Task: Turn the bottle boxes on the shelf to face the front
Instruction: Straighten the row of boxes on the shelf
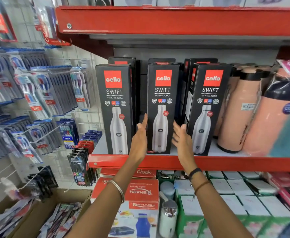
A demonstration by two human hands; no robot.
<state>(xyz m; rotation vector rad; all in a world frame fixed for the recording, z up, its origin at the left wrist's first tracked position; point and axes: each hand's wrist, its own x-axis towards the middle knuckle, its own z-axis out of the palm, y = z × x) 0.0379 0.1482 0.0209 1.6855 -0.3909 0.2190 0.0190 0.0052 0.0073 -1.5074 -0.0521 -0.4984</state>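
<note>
At frame centre, my open left hand [139, 134] and open right hand [182, 138] flanked the middle box [162, 107], gripping nothing, to square its front.

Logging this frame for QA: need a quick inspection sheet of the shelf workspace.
Surface: red-edged shelf, white deck.
Job's things: three front cello boxes, left, middle, right, logos forward; right one angled slightly. More boxes behind.
Clutter: peach flasks at right.
Grippers: left hand and right hand open, flanking middle box; contact unclear.
Cables: nothing seen.
Surroundings: toothbrush packs hanging left; boxed goods below.
</note>
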